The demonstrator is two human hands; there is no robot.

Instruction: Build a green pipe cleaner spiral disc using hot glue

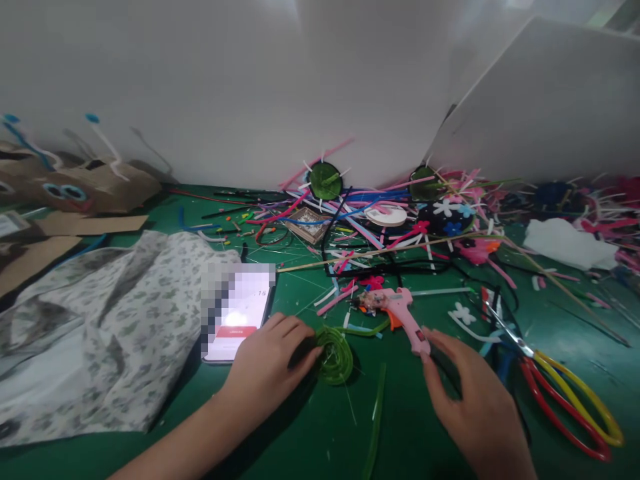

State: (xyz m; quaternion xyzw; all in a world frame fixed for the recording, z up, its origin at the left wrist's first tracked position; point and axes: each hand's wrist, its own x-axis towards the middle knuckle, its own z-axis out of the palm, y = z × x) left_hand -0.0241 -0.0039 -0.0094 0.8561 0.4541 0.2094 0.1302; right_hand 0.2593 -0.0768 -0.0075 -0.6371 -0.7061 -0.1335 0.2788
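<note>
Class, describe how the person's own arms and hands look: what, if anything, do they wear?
The left hand and right hand are both bare, with slim fingers and no gloves. The left forearm is uncovered as far as the picture shows. No sleeve, watch or bracelet is visible on either arm.

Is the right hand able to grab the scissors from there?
Probably yes: the scissors lie close beside the right hand, and nothing seems to cover their red and yellow handles. It would likely have to let go of the pink glue gun first.
</note>
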